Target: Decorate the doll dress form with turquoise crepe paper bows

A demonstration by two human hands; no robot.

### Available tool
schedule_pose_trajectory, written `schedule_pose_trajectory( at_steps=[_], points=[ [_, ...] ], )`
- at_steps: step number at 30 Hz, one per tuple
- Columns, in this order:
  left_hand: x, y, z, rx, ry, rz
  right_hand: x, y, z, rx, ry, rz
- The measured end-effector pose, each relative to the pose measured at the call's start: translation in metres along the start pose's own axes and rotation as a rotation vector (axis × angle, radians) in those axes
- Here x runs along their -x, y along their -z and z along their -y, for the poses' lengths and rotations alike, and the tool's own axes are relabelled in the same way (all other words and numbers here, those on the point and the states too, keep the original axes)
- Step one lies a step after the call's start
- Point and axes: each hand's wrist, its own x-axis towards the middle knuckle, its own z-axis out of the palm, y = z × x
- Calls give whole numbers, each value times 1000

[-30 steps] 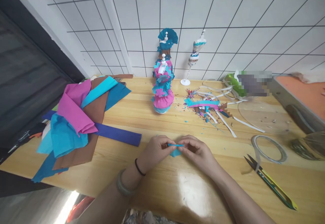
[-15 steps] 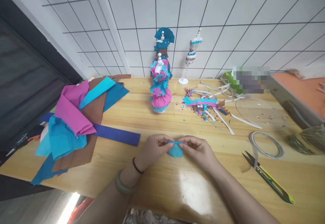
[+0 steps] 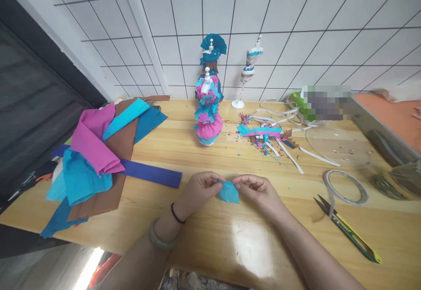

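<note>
Between my hands hangs a small piece of blue crepe paper (image 3: 229, 193), pinched along its upper edge just over the table. My left hand (image 3: 204, 190) grips its left corner between thumb and fingertips. At the right corner, my right hand (image 3: 255, 192) does the same. Beyond them stands a small dress form in pink and blue paper ruffles (image 3: 209, 127). Right behind it is another dress form with a dark teal paper fan (image 3: 213, 44) on top. A barer white mini dress form (image 3: 248, 68) stands on a thin stem to their right.
Folded crepe sheets, including a pink one (image 3: 94, 138) and a purple strip (image 3: 153, 173), lie left. Paper scraps (image 3: 263, 134) litter the back right. Thread snips (image 3: 351, 230) and a tape roll (image 3: 345, 187) lie right, near an orange-topped box (image 3: 388, 119).
The top edge of the blue paper looked narrow and folded before; now the piece appears flatter and squarer between my fingers. Both hands stay in nearly the same spot.
</note>
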Motion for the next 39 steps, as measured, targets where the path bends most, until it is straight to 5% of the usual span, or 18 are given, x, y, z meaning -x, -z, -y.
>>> schedule_pose_trajectory(
  at_steps=[30,39],
  points=[
    [0,0,0,-77,2,-4,5,-3,3,201,100,63],
    [5,-5,0,-315,-112,-48,1,-7,-5,164,135,-22]
  ],
)
